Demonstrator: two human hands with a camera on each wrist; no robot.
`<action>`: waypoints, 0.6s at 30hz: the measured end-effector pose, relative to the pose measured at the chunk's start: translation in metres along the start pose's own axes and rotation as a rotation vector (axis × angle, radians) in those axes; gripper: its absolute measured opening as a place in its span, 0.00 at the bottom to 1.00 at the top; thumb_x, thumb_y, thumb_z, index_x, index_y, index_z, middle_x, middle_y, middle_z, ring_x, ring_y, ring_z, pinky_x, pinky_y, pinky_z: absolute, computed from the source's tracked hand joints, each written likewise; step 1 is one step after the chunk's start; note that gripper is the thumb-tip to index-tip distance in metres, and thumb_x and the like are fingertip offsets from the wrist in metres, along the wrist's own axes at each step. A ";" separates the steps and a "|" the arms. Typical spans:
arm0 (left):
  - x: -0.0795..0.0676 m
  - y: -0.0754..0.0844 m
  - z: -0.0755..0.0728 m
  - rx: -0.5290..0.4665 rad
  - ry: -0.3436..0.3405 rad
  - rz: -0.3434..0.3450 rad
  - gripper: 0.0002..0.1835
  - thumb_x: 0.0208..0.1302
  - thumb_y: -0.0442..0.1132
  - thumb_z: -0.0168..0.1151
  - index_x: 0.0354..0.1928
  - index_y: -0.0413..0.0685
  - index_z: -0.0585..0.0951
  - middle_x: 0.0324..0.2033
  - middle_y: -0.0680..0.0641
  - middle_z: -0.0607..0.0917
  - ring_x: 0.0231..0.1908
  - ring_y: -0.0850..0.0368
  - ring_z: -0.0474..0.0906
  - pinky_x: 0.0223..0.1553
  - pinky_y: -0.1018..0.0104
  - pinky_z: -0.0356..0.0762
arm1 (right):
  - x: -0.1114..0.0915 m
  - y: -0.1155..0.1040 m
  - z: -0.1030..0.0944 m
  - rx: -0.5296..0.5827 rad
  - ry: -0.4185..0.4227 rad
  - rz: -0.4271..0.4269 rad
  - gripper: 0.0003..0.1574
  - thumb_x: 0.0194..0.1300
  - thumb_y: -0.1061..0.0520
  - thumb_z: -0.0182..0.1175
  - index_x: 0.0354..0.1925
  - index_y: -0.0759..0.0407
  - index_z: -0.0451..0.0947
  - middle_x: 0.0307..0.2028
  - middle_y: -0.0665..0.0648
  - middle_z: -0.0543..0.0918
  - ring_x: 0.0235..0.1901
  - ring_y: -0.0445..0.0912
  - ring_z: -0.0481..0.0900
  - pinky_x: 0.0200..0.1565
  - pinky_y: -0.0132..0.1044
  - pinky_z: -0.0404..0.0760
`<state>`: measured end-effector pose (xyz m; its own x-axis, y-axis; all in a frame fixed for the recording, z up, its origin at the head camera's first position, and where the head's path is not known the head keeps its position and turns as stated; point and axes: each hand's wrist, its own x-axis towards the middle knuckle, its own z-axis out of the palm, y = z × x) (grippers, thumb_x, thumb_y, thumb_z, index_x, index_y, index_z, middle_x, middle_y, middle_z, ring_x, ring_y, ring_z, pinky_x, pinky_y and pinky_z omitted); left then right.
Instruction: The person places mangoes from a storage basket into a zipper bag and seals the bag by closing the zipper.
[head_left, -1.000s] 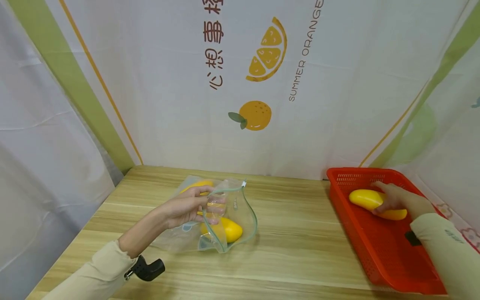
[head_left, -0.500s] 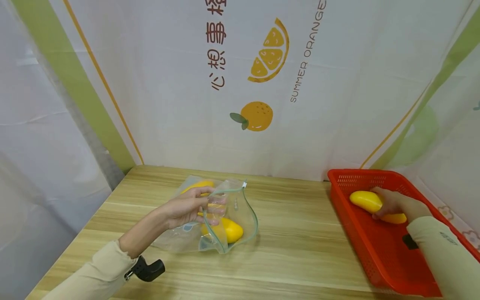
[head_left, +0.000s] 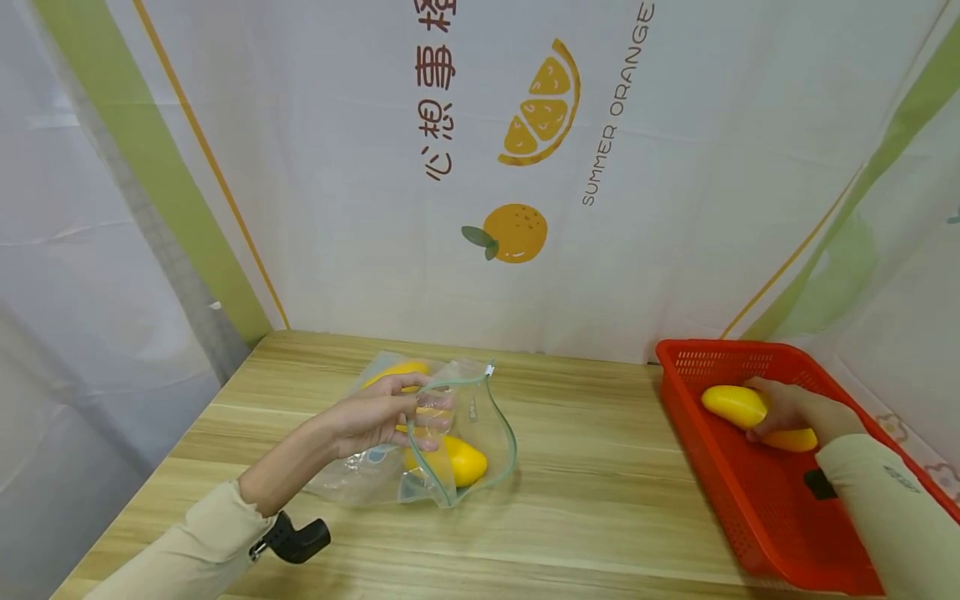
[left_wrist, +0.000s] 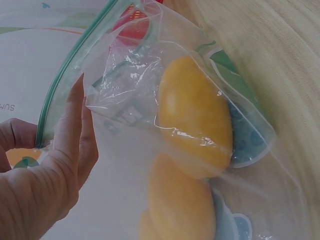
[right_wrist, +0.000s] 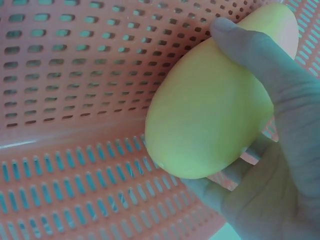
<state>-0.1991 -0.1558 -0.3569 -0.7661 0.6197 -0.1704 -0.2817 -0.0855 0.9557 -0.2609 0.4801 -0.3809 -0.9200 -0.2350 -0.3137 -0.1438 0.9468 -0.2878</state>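
A clear zip bag (head_left: 474, 417) with a green-edged mouth lies open on the table. Its rim is pinched between the thumb and fingers of my left hand (head_left: 375, 414); in the left wrist view the fingers (left_wrist: 70, 125) extend along the plastic. Inside are yellow mangoes, one nearer the mouth (left_wrist: 195, 120) and another (left_wrist: 180, 200) deeper in. At the right, my right hand (head_left: 787, 410) reaches into the red basket (head_left: 712, 467) and grips a mango (right_wrist: 205, 110), thumb over the top and fingers underneath. More yellow (head_left: 795, 439) shows below the hand in the head view.
The wooden table (head_left: 585, 467) stretches between bag and basket. A white curtain (head_left: 360, 208) with orange prints hangs behind it. The basket's perforated walls rise around the right hand. A black wrist camera (head_left: 296, 537) sits below the left forearm.
My right hand has settled a little further round the mango, which stays in the basket. The view has shifted slightly. My left hand and the bag hold still.
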 end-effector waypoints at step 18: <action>-0.004 0.005 0.000 -0.004 -0.003 0.004 0.22 0.79 0.30 0.43 0.70 0.29 0.57 0.64 0.31 0.71 0.58 0.38 0.77 0.53 0.43 0.80 | -0.023 -0.002 -0.022 -0.059 0.101 -0.106 0.52 0.50 0.52 0.80 0.58 0.82 0.64 0.42 0.67 0.77 0.40 0.59 0.73 0.43 0.52 0.76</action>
<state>-0.1978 -0.1587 -0.3515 -0.7657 0.6214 -0.1663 -0.2812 -0.0908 0.9553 -0.2472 0.4882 -0.3533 -0.9301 -0.3135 -0.1913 -0.2600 0.9300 -0.2598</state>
